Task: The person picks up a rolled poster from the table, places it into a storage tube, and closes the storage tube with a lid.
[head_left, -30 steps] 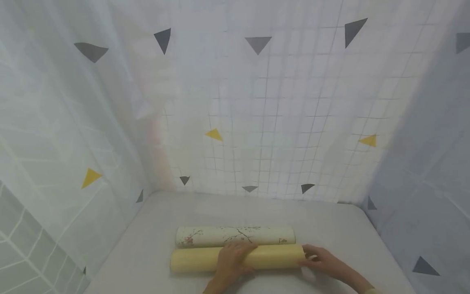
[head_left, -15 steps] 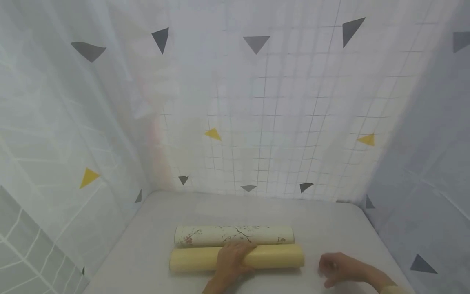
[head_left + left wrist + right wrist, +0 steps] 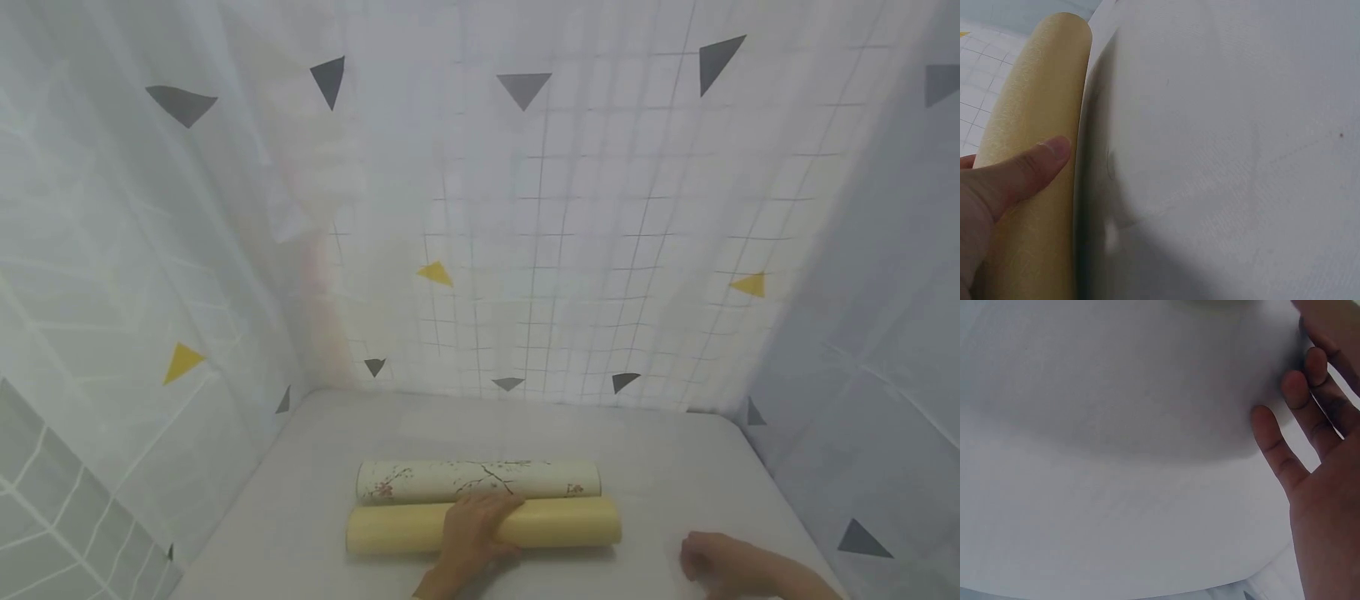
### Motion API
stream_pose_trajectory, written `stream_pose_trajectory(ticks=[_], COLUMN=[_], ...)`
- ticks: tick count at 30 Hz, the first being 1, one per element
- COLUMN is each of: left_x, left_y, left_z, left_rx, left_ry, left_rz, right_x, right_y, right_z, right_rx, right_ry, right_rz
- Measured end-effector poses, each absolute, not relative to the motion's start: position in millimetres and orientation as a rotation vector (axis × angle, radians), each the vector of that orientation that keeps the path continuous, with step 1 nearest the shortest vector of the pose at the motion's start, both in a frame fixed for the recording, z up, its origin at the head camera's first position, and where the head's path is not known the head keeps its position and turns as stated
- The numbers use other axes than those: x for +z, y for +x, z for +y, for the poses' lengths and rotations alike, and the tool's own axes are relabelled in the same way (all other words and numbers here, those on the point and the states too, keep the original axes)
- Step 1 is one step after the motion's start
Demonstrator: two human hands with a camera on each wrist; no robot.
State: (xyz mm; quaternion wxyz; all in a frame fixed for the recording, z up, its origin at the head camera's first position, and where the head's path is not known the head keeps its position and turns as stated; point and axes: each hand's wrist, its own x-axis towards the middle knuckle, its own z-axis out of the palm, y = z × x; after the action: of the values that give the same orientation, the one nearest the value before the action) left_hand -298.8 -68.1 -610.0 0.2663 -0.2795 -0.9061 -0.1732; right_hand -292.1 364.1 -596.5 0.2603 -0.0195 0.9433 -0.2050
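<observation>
Across the white surface lies a pale yellow wallpaper roll [image 3: 562, 523], nearer to me than a cream wallpaper roll [image 3: 420, 482] printed with branches and reddish blossoms. The two lie side by side, lengthwise from left to right. My left hand [image 3: 474, 533] grips the yellow roll around its middle, fingers over the top. In the left wrist view the thumb [image 3: 1029, 172] presses along its near side. Off to the right of both rolls, my right hand [image 3: 727, 562] holds nothing. Its fingers [image 3: 1279, 456] are loosely bent in the right wrist view, above the white surface.
The white surface [image 3: 675, 467] has rounded far corners. Pale hangings with grey and yellow triangles [image 3: 748, 285] rise along its back and both sides. A grid pattern shows on the back hanging [image 3: 585, 317].
My right hand has left the right end of the yellow roll and moved right and towards me. My left hand has kept its grip, and both rolls lie where they were.
</observation>
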Motion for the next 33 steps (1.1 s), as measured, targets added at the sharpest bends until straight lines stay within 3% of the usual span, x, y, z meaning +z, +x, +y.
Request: stream_pose_trajectory(ticks=[7,14,28,33], left_x=[-612.4,-609.9,-611.1,-610.7], left_y=[-300.4,-300.5,-300.1,-300.3], left_z=[-67.3,-67.3,-67.3,-67.4], left_rx=[-0.448,-0.453,-0.457,-0.464], left_ry=[-0.779,-0.749,-0.764,-0.757], left_rz=[-2.417,-2.449,-2.425,-2.426], right_x=[-593.4,-582.6,-589.1,-592.9], right_y=[-286.2,-270.3,-272.5,-285.4], right_z=[370.8,374.7,378.5,372.3], right_rx=[-0.572,-0.589,-0.708,-0.691], right_ry=[-0.059,0.116,0.009,-0.170], right_rz=[2.545,2.470,2.486,2.556])
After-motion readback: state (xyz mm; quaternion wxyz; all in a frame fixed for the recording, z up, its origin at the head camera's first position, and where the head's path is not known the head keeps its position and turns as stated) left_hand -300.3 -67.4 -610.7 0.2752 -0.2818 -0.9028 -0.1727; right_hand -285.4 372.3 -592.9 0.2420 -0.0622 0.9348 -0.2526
